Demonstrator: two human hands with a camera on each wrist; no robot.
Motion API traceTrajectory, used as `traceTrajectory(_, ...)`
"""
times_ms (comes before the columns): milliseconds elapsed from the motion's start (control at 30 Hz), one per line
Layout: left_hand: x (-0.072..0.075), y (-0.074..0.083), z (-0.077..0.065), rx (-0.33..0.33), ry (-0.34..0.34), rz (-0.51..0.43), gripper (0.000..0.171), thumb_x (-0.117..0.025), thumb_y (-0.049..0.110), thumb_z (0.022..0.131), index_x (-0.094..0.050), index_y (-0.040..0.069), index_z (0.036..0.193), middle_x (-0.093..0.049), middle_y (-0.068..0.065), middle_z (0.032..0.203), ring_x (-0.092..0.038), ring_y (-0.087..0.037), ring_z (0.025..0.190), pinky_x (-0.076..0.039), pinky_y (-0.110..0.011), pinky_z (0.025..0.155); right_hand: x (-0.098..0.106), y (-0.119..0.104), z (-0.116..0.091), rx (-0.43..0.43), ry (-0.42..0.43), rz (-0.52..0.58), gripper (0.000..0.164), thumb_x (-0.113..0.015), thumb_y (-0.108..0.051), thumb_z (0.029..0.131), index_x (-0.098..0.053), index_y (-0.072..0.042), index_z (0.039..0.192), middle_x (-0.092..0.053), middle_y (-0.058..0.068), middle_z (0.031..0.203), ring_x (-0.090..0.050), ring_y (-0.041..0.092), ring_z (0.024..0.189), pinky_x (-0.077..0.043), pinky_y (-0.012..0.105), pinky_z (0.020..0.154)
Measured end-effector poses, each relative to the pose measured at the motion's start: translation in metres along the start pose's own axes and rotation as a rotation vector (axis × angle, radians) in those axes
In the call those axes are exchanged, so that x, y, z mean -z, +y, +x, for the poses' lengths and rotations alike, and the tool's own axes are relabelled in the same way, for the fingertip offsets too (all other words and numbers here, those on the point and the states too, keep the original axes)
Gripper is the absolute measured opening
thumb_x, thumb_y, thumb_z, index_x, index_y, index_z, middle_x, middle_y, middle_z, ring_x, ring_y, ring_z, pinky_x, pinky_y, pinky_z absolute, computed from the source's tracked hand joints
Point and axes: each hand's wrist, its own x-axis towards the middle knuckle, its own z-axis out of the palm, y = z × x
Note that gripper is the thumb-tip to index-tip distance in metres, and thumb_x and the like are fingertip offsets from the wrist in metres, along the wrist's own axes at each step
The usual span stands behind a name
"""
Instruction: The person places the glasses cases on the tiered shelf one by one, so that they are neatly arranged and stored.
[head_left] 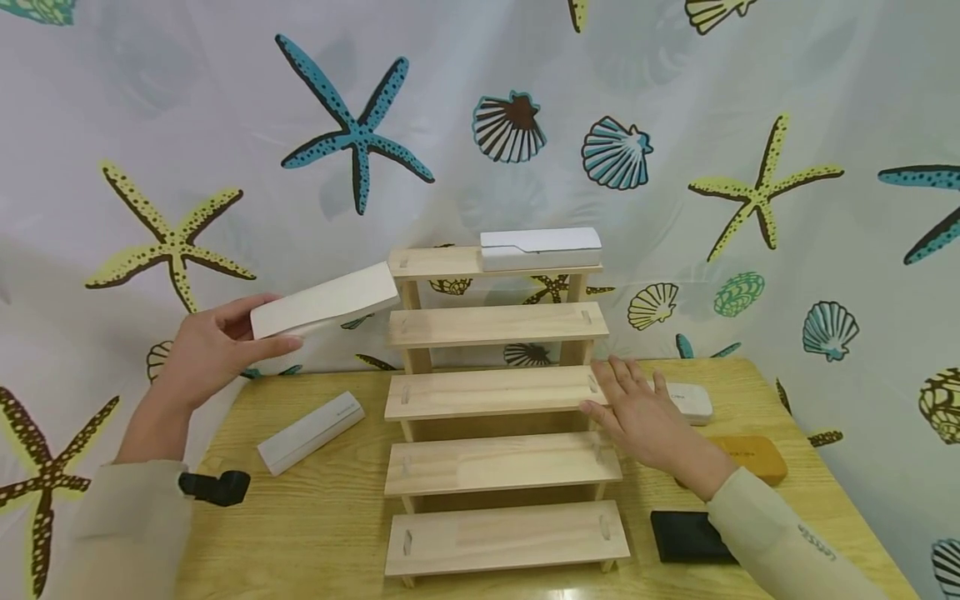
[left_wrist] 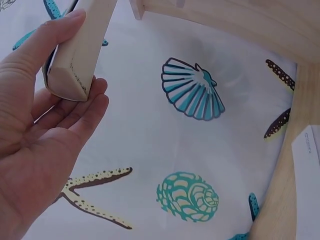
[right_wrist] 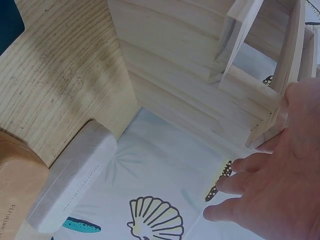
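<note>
My left hand (head_left: 212, 346) pinches a long off-white glasses case (head_left: 326, 298) by its left end, thumb below and fingers behind. The case is raised off the table, tilted up to the right, its far end near the upper left of a wooden five-step display rack (head_left: 495, 392). Seen from the left wrist, the case (left_wrist: 80, 60) has worn dark marks on its end edge. My right hand (head_left: 648, 417) rests at the right end of the rack's middle step, fingers extended. Another white glasses case (head_left: 540, 248) lies on the right part of the top step.
Left of the rack, a white box-like case (head_left: 311, 433) lies on the wooden table (head_left: 300, 533). To the right are a pale grey case (head_left: 692, 402), an orange-brown case (head_left: 753, 457) and a black case (head_left: 690, 536). Behind hangs a white curtain (head_left: 480, 50) with seashells and starfish.
</note>
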Motion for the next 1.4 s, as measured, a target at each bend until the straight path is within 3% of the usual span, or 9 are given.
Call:
traceTrajectory(167,-0.001,0.014,0.010,-0.006,0.008,0.017,0.068,-0.085,0.037,0.090,-0.058,0.022,0.151,-0.062,0.023,0.119,-0.062,0.002,0.099,-0.054,-0.020,0.073,0.000,0.000,0.001,0.004,0.003,-0.010,0.076,-0.042,-0.051,0.112,-0.021,-0.003,0.168,-0.024,0.031,0.170,-0.022,0.053,0.158,-0.015,0.082,0.118)
traceTrajectory(300,-0.004,0.023,0.020,-0.022,-0.005,0.029,0.070,-0.085,0.037,0.091,-0.058,0.018,0.152,-0.064,0.007,0.125,-0.061,-0.002,0.098,-0.054,-0.021,0.072,0.000,0.000,0.001,0.007,0.006,-0.019,0.076,-0.043,-0.051,0.112,-0.022,-0.003,0.168,-0.025,0.031,0.170,-0.023,0.053,0.158,-0.016,0.082,0.118)
traceTrajectory(467,-0.009,0.028,0.033,-0.013,-0.046,0.033,0.076,-0.084,0.037,0.092,-0.051,0.014,0.157,-0.061,-0.012,0.142,-0.059,0.002,0.100,-0.053,-0.017,0.075,0.000,0.000,0.001,0.007,0.006,-0.014,0.076,-0.043,-0.051,0.112,-0.022,-0.003,0.168,-0.024,0.031,0.170,-0.022,0.053,0.158,-0.015,0.082,0.118)
traceTrajectory(867,-0.024,0.041,0.061,-0.027,-0.069,0.026,0.068,-0.084,0.043,0.090,-0.060,0.019,0.149,-0.067,-0.008,0.132,-0.061,-0.008,0.103,-0.052,-0.020,0.080,-0.002,0.001,0.000,0.005,0.003,-0.006,0.076,-0.042,-0.051,0.112,-0.021,-0.003,0.168,-0.023,0.031,0.170,-0.022,0.054,0.158,-0.015,0.083,0.118)
traceTrajectory(1400,-0.042,0.057,0.080,-0.028,-0.116,0.005,0.067,-0.084,0.038,0.091,-0.060,0.014,0.149,-0.067,-0.017,0.137,-0.061,-0.013,0.105,-0.053,-0.025,0.082,-0.003,0.002,0.000,0.011,0.013,0.000,0.076,-0.041,-0.051,0.113,-0.020,-0.004,0.168,-0.024,0.031,0.170,-0.022,0.054,0.157,-0.016,0.081,0.119)
